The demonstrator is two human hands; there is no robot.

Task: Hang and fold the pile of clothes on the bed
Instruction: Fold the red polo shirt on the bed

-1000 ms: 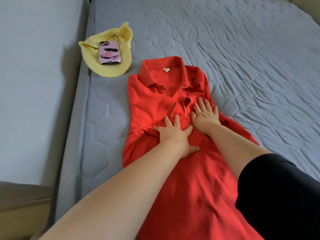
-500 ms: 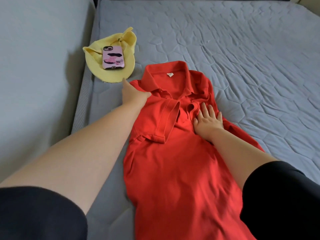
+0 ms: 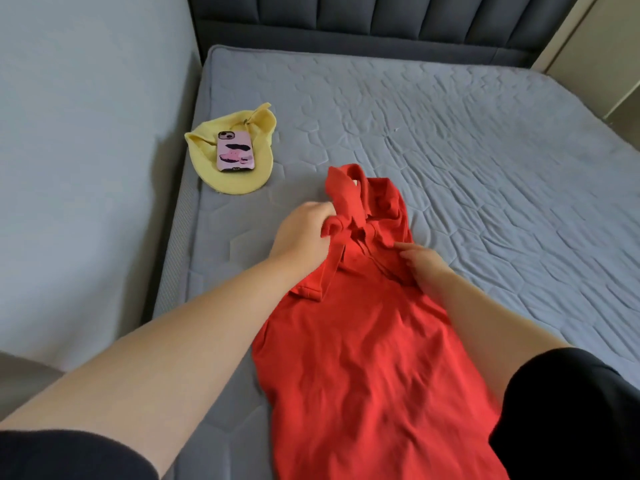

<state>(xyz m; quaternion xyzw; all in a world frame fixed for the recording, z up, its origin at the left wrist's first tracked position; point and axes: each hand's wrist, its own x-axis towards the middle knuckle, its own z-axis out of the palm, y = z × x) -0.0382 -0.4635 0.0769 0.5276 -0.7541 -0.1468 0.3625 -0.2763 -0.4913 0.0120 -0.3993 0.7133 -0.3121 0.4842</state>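
Left hand (image 3: pixel 301 233) bunches the red shirt (image 3: pixel 363 358) at one shoulder and right hand (image 3: pixel 424 266) pinches the other, likely to raise the collar end and fold it down over the body, which lies narrowed lengthwise on the bed (image 3: pixel 485 168). Beyond, well apart, a phone (image 3: pixel 235 151) rests on a yellow cloth (image 3: pixel 237 185), seemingly kept off the folding space.

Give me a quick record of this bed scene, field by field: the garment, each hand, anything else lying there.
garment: red polo shirt, lengthwise on the grey mattress, collar end bunched up
left hand: grips the shirt beside the collar
right hand: grips fabric at the other shoulder
other items: phone in a pink case on a yellow cloth, left of the shirt
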